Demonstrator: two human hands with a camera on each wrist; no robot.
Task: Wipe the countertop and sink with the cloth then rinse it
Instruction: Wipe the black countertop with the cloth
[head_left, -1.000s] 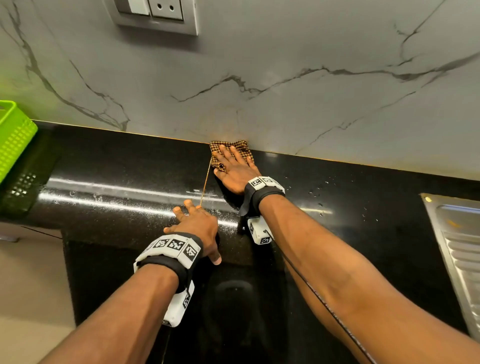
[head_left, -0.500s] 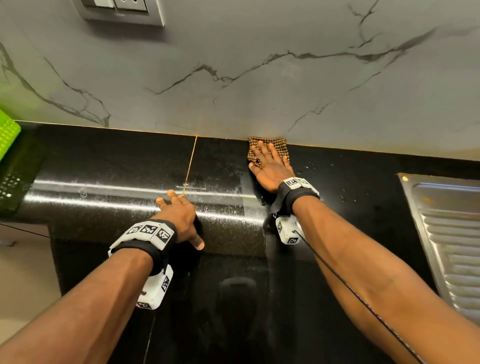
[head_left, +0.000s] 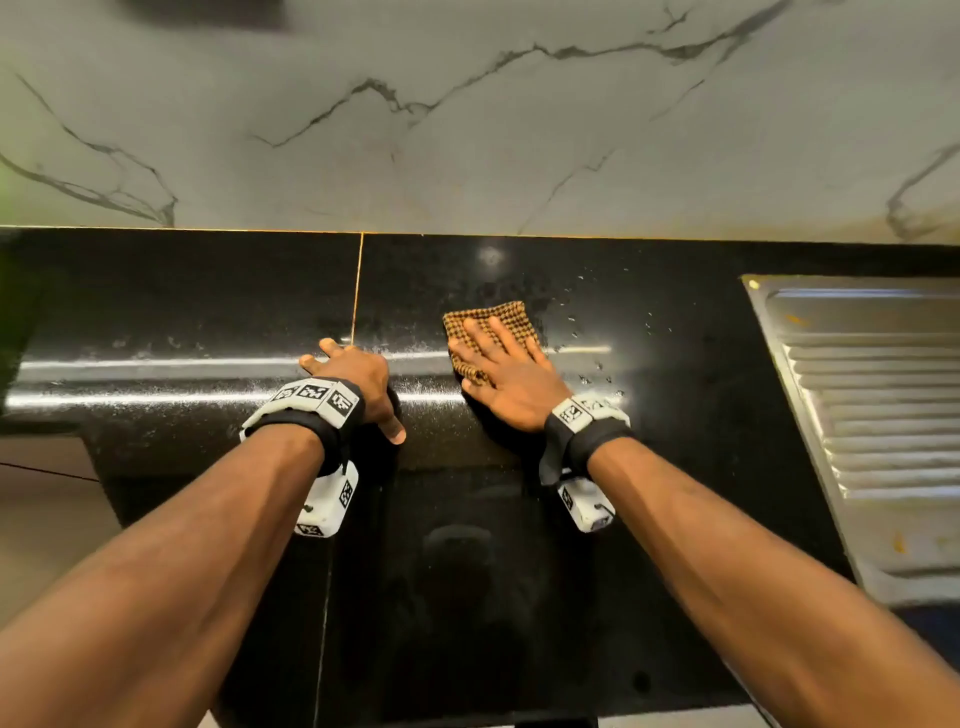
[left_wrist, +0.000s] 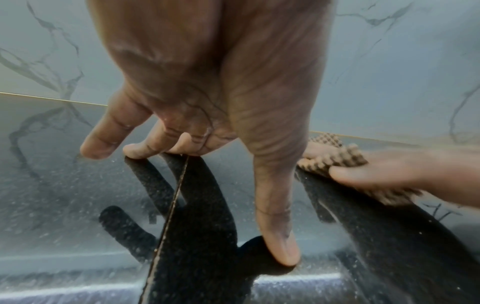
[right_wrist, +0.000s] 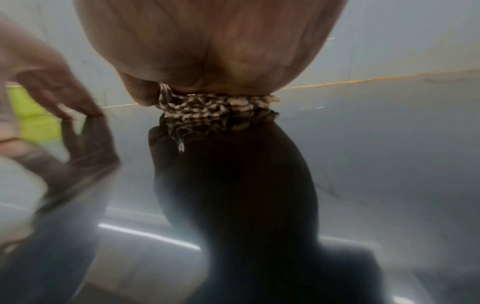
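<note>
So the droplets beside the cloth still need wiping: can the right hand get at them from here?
Probably yes: the right hand presses the cloth flat, and bare countertop lies between it and the droplets.

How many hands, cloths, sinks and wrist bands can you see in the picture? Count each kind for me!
Hands: 2, the left hand resting on the black countertop and the right hand pressing flat on the cloth
Cloths: 1, the brown checked cloth
Sinks: 1, the steel sink at the right
Wrist bands: 2, left band and right band
Total: 6
</note>
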